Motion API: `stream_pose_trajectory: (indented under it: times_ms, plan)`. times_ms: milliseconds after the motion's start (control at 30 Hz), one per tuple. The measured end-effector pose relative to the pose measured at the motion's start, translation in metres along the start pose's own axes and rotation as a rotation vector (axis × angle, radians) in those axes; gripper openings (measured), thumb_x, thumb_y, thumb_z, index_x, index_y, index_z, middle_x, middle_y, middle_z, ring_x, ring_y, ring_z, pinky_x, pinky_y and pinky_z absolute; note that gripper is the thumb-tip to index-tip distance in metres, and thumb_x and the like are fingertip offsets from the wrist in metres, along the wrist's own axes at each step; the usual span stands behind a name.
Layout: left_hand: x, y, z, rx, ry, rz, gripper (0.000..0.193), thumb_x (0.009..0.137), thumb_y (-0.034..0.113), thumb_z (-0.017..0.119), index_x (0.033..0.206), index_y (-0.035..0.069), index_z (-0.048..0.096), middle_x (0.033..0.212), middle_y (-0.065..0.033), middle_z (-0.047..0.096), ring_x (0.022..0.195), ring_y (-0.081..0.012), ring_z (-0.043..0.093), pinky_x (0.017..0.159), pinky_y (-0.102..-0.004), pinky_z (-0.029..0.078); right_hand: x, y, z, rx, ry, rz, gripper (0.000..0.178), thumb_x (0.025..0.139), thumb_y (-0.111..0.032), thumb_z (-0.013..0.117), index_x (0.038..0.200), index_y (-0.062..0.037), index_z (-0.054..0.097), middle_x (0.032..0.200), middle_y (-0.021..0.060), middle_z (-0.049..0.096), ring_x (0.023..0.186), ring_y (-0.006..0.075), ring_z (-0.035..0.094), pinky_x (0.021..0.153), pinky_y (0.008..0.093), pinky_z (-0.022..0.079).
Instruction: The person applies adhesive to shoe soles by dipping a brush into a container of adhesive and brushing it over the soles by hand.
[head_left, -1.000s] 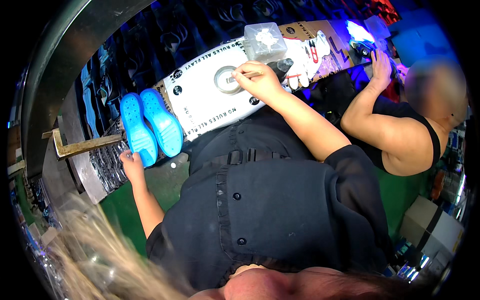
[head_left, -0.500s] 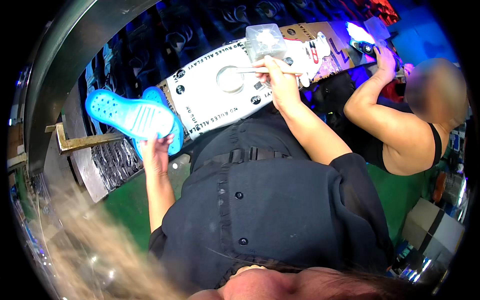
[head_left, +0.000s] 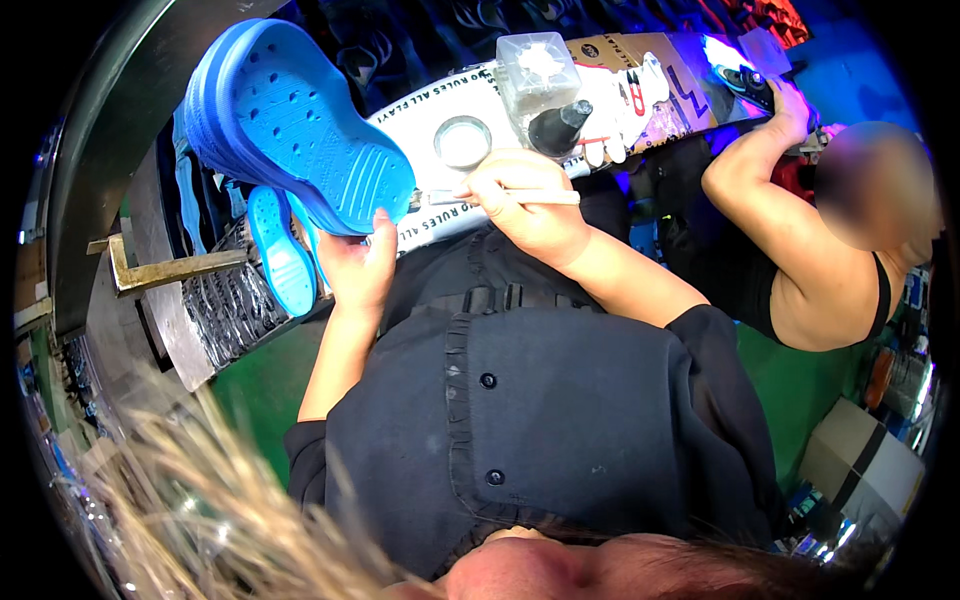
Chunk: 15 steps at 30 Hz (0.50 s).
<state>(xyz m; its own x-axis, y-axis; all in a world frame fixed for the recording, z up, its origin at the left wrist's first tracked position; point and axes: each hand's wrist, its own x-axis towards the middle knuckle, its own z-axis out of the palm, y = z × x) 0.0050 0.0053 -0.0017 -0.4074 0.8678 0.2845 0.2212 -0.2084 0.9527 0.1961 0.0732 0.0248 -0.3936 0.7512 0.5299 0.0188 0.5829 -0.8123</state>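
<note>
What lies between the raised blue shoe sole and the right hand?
In the head view, the right hand has a slim brush whose front end lies there, pointing toward the blue shoe sole, above the white sheet.

- Left, raised sole (head_left: 325,145): bright blue, dotted and striped
- Left, lower sole (head_left: 280,255): bright blue
- Middle sheet (head_left: 421,147): white, black lettering
- Brush (head_left: 545,197): pale handle
- Bottle (head_left: 556,130): black
- Near shirt (head_left: 570,420): black
- Floor (head_left: 260,400): green
</note>
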Motion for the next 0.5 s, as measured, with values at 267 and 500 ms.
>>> stream_pose_trajectory:
  times_ms: [267,500]
  plan:
    - [-0.0001,0.0063,0.0061,0.025,-0.032,0.055,0.02,0.073,0.0,0.057,0.092,-0.005,0.056,0.088,-0.009,0.061,0.08,-0.014,0.057,0.075,-0.0266,0.044,-0.0007,0.0035,0.0059,-0.081,-0.006,0.02,0.013,0.078,-0.011,0.059,0.069,-0.0017,0.063,0.068,0.007,0.062,0.063,0.0212,0.057,0.058,0.0291,0.044]
    - [0.0001,-0.0032,0.0012,0.134,-0.06,0.143,0.02,0.071,0.0,0.058,0.091,-0.004,0.057,0.085,-0.011,0.062,0.078,-0.0163,0.059,0.073,-0.0271,0.045,-0.0017,0.0056,0.0007,-0.014,0.047,0.073,0.014,0.079,-0.012,0.059,0.069,-0.0022,0.063,0.065,0.0069,0.061,0.061,0.0211,0.057,0.057,0.0293,0.043]
